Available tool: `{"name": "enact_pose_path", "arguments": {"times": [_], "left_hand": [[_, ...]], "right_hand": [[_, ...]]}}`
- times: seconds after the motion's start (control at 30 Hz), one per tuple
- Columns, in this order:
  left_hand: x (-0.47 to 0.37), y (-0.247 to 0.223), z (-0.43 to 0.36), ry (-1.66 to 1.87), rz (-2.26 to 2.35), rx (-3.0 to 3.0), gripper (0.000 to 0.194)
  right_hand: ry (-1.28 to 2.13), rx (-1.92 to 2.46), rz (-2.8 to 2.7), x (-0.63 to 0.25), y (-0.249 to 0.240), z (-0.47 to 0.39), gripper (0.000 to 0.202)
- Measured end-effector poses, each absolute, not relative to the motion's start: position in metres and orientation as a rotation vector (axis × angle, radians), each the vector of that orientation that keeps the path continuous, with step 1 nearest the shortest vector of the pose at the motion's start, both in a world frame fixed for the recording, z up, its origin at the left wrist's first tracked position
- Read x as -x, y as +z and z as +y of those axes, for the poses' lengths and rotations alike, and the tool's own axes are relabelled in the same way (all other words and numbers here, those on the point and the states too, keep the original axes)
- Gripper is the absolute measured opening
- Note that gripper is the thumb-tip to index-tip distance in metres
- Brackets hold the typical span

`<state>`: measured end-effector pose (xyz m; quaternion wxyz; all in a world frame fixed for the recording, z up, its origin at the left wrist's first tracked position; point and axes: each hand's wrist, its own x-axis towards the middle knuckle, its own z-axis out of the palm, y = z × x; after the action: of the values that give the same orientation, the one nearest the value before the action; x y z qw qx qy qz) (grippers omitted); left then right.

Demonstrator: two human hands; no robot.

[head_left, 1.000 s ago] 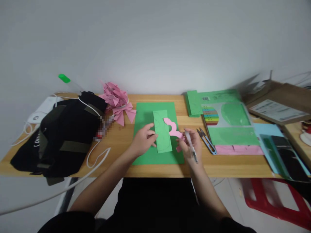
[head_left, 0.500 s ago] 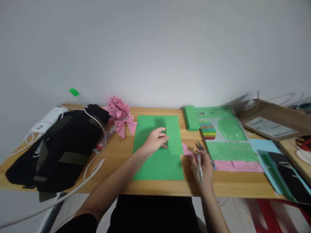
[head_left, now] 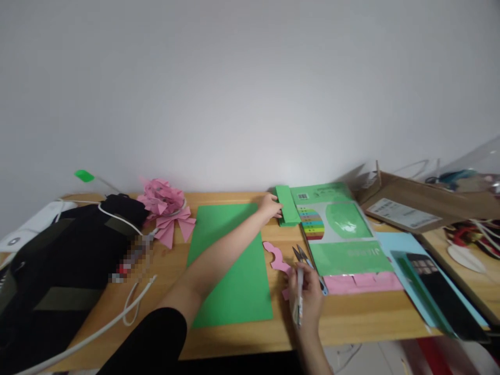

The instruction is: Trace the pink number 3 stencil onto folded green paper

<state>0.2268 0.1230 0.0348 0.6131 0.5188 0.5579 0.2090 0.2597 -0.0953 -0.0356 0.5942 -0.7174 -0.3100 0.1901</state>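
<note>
My left hand reaches to the back of the table, its fingers closed on the left edge of a green paper piece on a small green stack. Under my left forearm lies a large green sheet. My right hand grips a slim whitish pen, which points up and away from me. A wavy pink paper cutout lies beside that hand, partly covered by it. Just beyond my right fingers are scissors with their blades slightly apart.
On the left sit a black bag, a white cable and crumpled pink paper pieces. A green paper pack, light blue sheets and a cardboard box occupy the right. A wall stands behind.
My left hand has moved from the large green sheet to the stack at the back right, and the smaller green piece has left the sheet. My right hand still holds the pen. The view has shifted right.
</note>
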Motion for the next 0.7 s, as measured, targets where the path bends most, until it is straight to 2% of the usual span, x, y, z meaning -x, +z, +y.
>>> {"name": "enact_pose_path", "arguments": {"times": [0.2,0.4,0.57,0.7], "left_hand": [[-0.214,0.036,0.119,0.510,1.427,-1.525,0.037],[-0.146,0.048,0.085,0.590,1.480,-1.789,0.035],[-0.083,0.039,0.054,0.551,1.441,-1.702,0.032],[-0.089,0.033,0.058,0.539,1.244,-1.479,0.035]], "right_hand": [[0.455,1.686,-0.711,-0.262,-0.038,-0.094,0.032],[0.404,1.714,-0.744,-0.262,-0.041,-0.093,0.035],[0.318,1.793,-0.906,-0.270,-0.029,-0.095,0.037],[0.233,1.877,-1.108,-0.303,-0.008,-0.051,0.041]]}}
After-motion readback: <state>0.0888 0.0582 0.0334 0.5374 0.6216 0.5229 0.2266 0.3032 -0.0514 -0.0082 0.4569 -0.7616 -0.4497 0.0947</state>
